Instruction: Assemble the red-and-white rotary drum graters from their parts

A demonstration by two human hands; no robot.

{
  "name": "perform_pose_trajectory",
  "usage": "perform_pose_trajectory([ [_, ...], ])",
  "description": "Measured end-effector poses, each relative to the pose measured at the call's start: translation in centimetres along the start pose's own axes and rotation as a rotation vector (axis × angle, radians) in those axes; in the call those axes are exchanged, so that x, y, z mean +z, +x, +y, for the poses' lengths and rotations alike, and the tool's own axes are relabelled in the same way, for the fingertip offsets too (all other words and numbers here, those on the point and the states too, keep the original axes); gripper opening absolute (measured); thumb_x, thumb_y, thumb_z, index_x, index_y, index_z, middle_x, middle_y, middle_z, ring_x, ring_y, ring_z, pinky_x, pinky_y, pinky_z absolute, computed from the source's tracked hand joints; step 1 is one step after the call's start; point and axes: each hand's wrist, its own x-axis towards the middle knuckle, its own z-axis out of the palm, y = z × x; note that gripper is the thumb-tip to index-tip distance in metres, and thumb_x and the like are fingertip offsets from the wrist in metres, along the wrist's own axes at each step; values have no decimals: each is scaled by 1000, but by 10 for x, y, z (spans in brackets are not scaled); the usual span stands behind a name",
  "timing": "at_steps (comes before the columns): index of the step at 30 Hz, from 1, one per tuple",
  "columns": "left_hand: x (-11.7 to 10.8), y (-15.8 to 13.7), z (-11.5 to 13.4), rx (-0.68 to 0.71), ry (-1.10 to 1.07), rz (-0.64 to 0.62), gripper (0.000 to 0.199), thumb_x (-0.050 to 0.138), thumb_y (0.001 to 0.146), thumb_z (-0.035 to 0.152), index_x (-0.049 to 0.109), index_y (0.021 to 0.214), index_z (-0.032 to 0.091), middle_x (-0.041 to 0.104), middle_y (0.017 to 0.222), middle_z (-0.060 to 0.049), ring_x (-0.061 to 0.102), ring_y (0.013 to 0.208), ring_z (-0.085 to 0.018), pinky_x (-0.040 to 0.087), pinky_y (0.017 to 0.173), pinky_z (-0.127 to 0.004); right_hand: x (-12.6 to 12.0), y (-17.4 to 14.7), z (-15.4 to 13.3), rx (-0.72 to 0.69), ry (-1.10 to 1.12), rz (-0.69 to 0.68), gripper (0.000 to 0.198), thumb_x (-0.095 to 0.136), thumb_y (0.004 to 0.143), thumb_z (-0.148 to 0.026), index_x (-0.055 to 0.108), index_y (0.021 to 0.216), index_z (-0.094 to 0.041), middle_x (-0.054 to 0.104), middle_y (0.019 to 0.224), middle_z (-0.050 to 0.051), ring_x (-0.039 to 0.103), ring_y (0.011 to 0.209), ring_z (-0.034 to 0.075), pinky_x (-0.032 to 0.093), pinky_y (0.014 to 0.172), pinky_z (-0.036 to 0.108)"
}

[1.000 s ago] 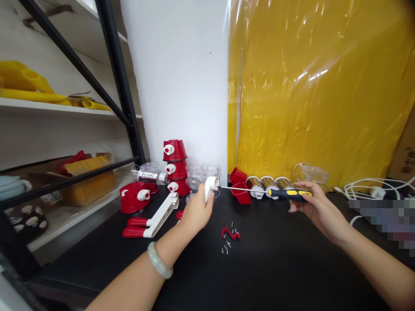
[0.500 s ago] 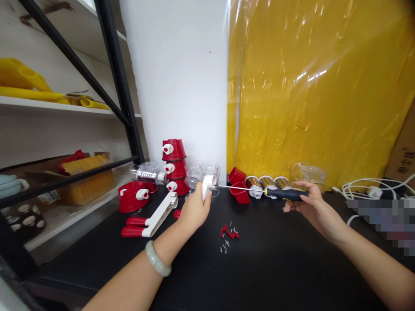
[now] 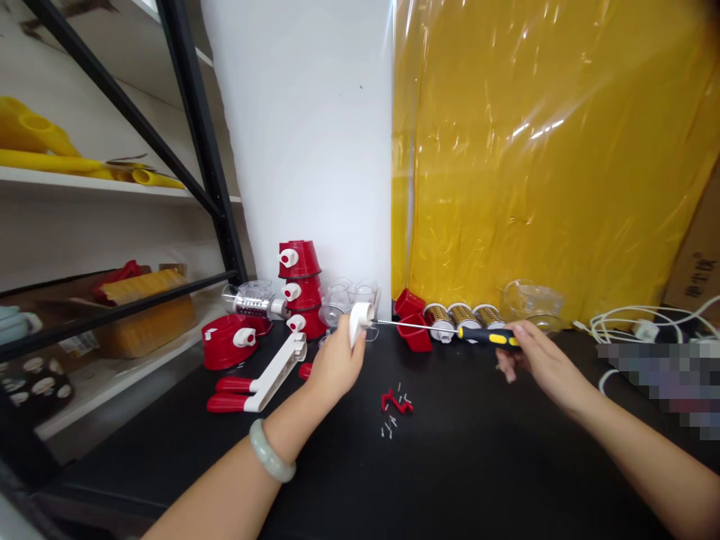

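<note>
My left hand (image 3: 336,358) is closed around a white plastic part (image 3: 361,318) with a rounded end, held above the black table. A screwdriver (image 3: 488,337) with a dark blue and yellow handle lies level, its long shaft reaching left so that the tip meets the rounded end. At the handle's right end, my right hand (image 3: 543,367) grips it with the fingertips. Below, several small screws (image 3: 390,427) and small red plastic pieces (image 3: 397,402) are scattered on the table. Left of my left hand, white handles with red grips (image 3: 229,403) lie side by side.
Red housings (image 3: 300,292) stand stacked at the back, with another red housing (image 3: 226,343) to their left. Clear plastic parts (image 3: 352,294), red hoppers (image 3: 413,334) and grater drums (image 3: 461,316) line the wall. White cables (image 3: 635,319) lie right; a black-framed shelf (image 3: 194,112) rises left.
The screwdriver handle has turned about its length, now showing yellow patches. My right hand has rolled with it, its fingers closing more around the handle's end. The left hand keeps its hold.
</note>
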Motion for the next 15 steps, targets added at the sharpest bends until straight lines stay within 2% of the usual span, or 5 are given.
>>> perform_pose_trajectory([
  [4,0,1,-2,6,2,18,19,38,96,38,42,106,22,68,79,-7,67,69,-25,37,58,-27,1,1,0,-9,138,-15,55,66,76,-61,46,111,-25,71,84,4,69,72,22,55,71,39],
  [7,1,1,-3,1,1,18,21,38,96,39,42,106,22,68,78,-6,66,66,-23,37,57,-26,0,0,0,-25,22,-61,40,63,81,-60,52,91,-22,62,61,-3,61,57,15,54,73,35],
  [11,-2,0,1,2,8,24,21,37,96,39,42,107,22,67,76,-5,66,64,-23,37,57,-26,-1,-2,2,47,-180,-45,57,43,85,-72,48,57,-22,40,38,-5,42,37,11,53,70,36],
  [13,-4,0,3,5,13,35,21,37,96,39,43,106,22,67,76,-6,66,66,-23,37,57,-26,0,-2,4,70,-170,-49,61,38,86,-74,47,53,-23,41,37,-3,45,38,13,54,72,37],
  [15,-6,-1,3,8,27,48,21,37,96,39,43,106,21,67,77,-6,67,68,-25,37,57,-26,2,-1,7,72,-75,-59,55,41,86,-72,52,63,-24,47,43,-3,48,40,14,55,71,38],
])
